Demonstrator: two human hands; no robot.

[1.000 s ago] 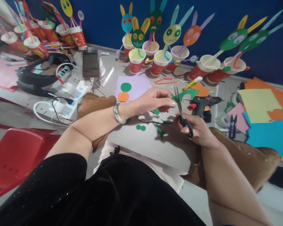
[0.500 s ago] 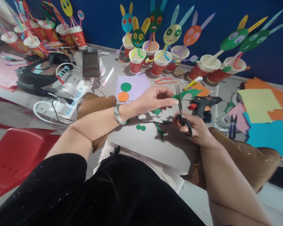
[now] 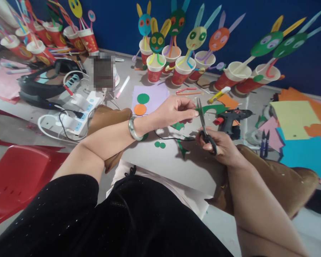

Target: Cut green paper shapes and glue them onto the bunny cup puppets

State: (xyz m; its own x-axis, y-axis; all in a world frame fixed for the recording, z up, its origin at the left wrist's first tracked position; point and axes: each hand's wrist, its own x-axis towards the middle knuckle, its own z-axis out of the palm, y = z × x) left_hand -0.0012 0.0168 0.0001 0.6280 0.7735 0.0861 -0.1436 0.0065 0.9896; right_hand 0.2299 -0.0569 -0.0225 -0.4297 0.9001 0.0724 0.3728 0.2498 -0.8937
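My right hand [image 3: 219, 144] is closed on the black handles of a pair of scissors [image 3: 203, 121], whose blades point up toward my left fingertips. With thumb and fingers pinched, my left hand [image 3: 179, 110] grips green paper, mostly hidden by the fingers. A curved piece of green paper [image 3: 214, 109] shows just past the blades; whether it is still joined to the held part I cannot tell. Two small green circles [image 3: 159, 144] lie on the table below my hands, near a green scrap [image 3: 182, 150]. A larger green circle [image 3: 143, 98] and an orange circle [image 3: 139, 109] rest on lilac paper.
A black glue gun [image 3: 234, 121] lies right of the scissors, with its cable [image 3: 173, 138] running under my hands. Red paper cups [image 3: 183, 71] with paper-faced figures line the back. Coloured sheets [image 3: 294, 121] and blue snips [image 3: 264, 144] are at right, a power strip [image 3: 85, 112] at left.
My left hand has shifted slightly left. The scissor blades have tilted a little left, and the green paper's visible outline beside them has changed.
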